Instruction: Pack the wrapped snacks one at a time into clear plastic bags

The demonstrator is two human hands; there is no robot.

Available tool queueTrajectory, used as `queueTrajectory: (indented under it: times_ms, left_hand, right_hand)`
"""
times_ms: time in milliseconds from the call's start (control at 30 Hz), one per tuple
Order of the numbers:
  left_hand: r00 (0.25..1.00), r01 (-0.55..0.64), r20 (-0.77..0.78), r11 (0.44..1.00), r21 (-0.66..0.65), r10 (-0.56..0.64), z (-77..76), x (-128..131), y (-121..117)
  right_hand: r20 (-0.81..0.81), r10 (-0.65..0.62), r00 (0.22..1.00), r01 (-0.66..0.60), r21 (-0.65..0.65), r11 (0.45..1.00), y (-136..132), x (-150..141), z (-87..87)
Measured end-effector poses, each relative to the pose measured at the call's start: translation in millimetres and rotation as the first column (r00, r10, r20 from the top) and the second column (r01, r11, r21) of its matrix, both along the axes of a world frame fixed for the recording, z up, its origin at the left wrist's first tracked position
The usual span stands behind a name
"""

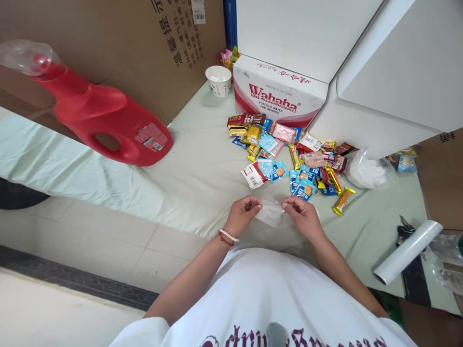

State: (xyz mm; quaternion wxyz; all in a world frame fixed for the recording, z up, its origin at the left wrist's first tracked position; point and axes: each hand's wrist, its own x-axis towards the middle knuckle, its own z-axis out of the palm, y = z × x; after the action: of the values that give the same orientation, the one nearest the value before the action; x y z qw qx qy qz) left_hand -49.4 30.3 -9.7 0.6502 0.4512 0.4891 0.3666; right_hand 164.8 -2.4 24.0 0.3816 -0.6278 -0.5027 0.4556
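Note:
A small clear plastic bag (269, 212) is stretched between my two hands, close to my body. My left hand (243, 213), with beads at the wrist, pinches its left edge between thumb and finger. My right hand (302, 216) pinches the opposite edge. Just beyond the hands lies a spread of small wrapped snacks (278, 132) in blue, pink, yellow and brown packets. A blue packet (305, 190) is nearest my right hand, and a yellow-wrapped bar (343, 201) lies farther right. Whether the bag contains anything cannot be made out.
Behind the snacks stands a Wahaha water carton (278, 91), with a paper cup (219, 81) on its left. A large red jug (115, 120) stands at the left. White plastic bags (365, 169), a film roll (407, 253) and scissors (405, 229) lie at the right.

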Motion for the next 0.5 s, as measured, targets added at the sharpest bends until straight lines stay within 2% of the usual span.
queueTrajectory:
  times_ms: [100,200,333,433,500]
  left_hand:
    - [1.000,0.006,0.021,0.997,0.074,-0.007,8.1,1,2]
    - [0.997,0.081,-0.023,0.972,0.219,-0.078,18.7,1,1]
    - [0.984,0.166,-0.131,0.890,0.425,-0.121,30.2,5,-2]
    - [0.978,0.175,-0.183,0.858,0.483,-0.097,34.0,7,-2]
    - [0.982,0.149,-0.176,0.858,0.492,-0.069,33.5,5,-1]
  right_hand:
    - [-0.036,-0.011,0.999,0.011,-0.017,1.000,-6,12,10.9]
    - [-0.018,0.034,0.999,-0.034,0.001,0.999,-5,18,21.6]
    - [0.024,0.228,0.973,-0.229,0.057,0.972,6,15,35.5]
    - [0.131,0.357,0.925,-0.373,0.119,0.920,15,9,40.7]
    - [0.168,0.369,0.914,-0.391,0.130,0.911,18,7,40.3]
